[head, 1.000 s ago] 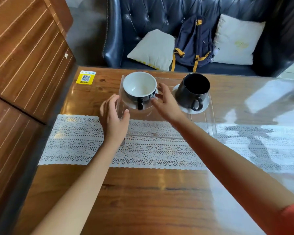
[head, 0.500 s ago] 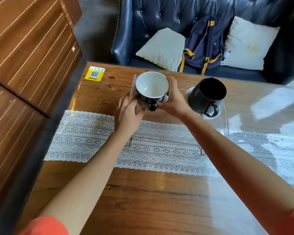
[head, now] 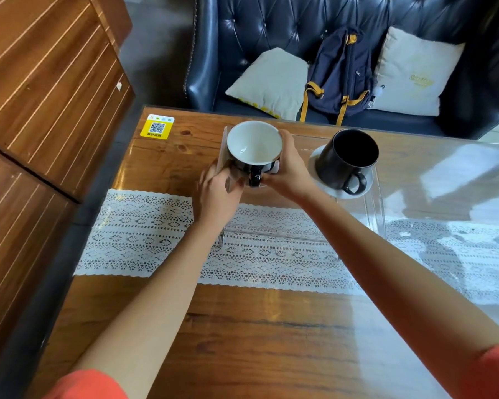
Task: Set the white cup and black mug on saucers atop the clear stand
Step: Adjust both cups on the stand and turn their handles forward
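Both forearms reach toward 12 o'clock: right hand (head: 290, 171) wraps fingers around the white cup (head: 254, 145) from 3 o'clock, left hand (head: 218, 191) pinches at its 8 o'clock base above the clear stand (head: 372, 208); black mug (head: 347, 159) sits on its saucer (head: 314, 165) at 3 o'clock.

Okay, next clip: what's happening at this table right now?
A person is setting cups on a clear stand that sits over a lace runner on a wooden table. Both hands are at the white cup: the right hand wraps its side, and the left hand is at the saucer edge beneath it, slightly blurred. The black mug stands untouched on its own white saucer at the right end of the stand.
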Demonstrator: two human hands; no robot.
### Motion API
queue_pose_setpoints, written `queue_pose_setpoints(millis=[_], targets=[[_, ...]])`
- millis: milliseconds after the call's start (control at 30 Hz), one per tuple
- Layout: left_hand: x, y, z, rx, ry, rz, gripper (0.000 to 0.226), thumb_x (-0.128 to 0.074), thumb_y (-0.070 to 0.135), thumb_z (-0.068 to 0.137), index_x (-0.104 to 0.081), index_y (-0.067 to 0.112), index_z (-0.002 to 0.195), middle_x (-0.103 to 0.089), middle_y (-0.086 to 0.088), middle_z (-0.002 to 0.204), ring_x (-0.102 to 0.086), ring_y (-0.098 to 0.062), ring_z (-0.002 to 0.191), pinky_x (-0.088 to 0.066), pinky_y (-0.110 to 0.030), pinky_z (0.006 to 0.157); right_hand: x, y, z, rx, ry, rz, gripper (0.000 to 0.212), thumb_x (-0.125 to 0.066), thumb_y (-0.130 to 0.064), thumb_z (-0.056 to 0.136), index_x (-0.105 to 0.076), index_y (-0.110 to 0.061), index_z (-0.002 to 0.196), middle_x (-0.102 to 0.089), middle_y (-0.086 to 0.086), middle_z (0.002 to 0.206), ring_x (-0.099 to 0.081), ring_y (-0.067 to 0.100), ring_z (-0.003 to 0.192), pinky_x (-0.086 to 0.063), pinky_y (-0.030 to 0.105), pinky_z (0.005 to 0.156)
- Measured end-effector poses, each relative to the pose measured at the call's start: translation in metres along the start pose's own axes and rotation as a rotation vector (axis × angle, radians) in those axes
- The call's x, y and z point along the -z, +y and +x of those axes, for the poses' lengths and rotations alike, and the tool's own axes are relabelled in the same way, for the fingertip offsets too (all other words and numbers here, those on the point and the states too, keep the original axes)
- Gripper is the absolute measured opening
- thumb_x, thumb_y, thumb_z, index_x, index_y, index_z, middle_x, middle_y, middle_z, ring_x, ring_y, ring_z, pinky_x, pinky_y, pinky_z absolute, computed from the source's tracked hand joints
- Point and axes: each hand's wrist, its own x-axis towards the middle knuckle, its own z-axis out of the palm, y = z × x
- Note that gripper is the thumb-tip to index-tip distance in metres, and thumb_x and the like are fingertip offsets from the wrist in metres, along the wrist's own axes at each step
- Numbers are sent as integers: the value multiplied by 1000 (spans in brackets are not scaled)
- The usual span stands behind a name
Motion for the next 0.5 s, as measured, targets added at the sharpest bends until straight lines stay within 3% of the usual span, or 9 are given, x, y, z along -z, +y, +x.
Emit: queue_pose_setpoints(millis=[367,500], targets=[[1,1,0,42,-14,24,34,-51,42,88,-63,17,107,-56,-7,132,-41,-29,127,-39,-49,99,-1,-5,-6,-24,22,28,86,-79,-12,59,-35,-12,133,-50,5,128,-50,24,119,-45,34,91],[2,3,-1,33,1,25,32,-53,39,88,-64,15,104,-57,-8,131,-42,-29,126,-39,-47,99,-1,-5,-8,-39,25,44,95,-77,-9,63,-26,-14,142,-49,2,134,-48,21,122,-45,34,96]])
